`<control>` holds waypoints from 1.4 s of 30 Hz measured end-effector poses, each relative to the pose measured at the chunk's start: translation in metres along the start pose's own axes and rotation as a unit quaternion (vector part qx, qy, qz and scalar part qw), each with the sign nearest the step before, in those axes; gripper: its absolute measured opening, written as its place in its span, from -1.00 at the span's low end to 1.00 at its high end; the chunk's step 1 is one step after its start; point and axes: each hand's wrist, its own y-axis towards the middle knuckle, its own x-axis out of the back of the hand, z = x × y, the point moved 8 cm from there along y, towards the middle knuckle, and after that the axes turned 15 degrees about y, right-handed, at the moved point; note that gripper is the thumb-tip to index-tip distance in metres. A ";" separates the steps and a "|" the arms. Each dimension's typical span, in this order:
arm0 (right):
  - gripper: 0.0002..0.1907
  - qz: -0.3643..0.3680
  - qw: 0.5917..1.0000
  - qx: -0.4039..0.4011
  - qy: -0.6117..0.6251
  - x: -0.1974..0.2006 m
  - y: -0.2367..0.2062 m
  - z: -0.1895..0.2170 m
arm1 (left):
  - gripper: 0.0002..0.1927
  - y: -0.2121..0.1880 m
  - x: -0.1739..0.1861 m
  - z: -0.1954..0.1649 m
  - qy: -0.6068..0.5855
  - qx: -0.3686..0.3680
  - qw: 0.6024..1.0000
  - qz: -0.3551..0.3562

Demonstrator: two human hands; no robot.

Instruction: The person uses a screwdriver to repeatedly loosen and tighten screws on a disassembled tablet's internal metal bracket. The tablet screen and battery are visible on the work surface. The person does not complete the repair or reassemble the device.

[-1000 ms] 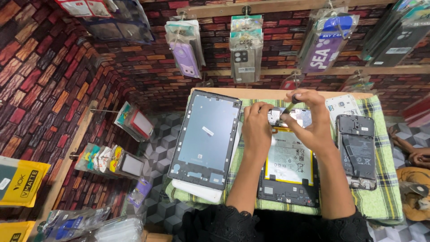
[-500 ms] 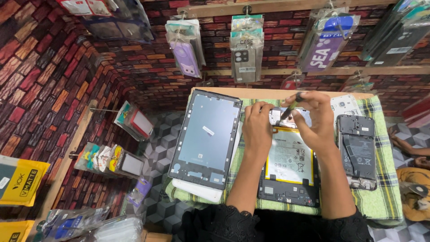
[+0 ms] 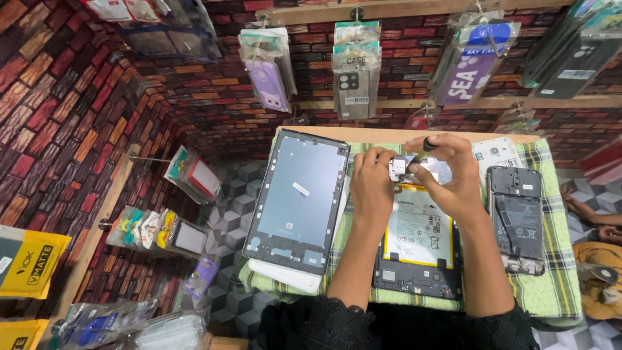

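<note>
Green checked cloth (image 3: 551, 285) holds an opened tablet (image 3: 421, 259), apparently under both hands.

Both hands, left (image 3: 370, 185) and right (image 3: 453, 175), work a black-handled screwdriver (image 3: 424, 148) on the opened black tablet (image 3: 421, 259); the grey back cover (image 3: 299, 198) lies near the surface's left edge.

A phone and tablet repair shop. Packaged phone cases (image 3: 353, 68) hang from wooden rails (image 3: 414, 9) on brick-patterned walls (image 3: 58, 116). On the small counter, covered by a green checked cloth (image 3: 551, 291), lie an opened tablet (image 3: 420, 249) with exposed battery, a detached tablet back panel (image 3: 299, 201) and an opened phone (image 3: 516, 220).
</note>
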 end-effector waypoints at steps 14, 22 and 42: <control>-0.38 -0.028 0.999 -0.006 0.026 0.003 0.000 0.000 | -0.55 -0.001 0.007 0.000 0.000 -0.004 1.000 -0.005; -0.41 -0.105 0.994 0.021 0.024 0.018 -0.007 0.000 | -0.81 0.001 0.011 0.001 -0.051 0.006 0.999 -0.018; -0.42 -0.164 0.978 0.049 0.122 0.030 -0.016 -0.010 | -0.87 -0.001 0.012 0.001 -0.076 -0.020 0.996 -0.037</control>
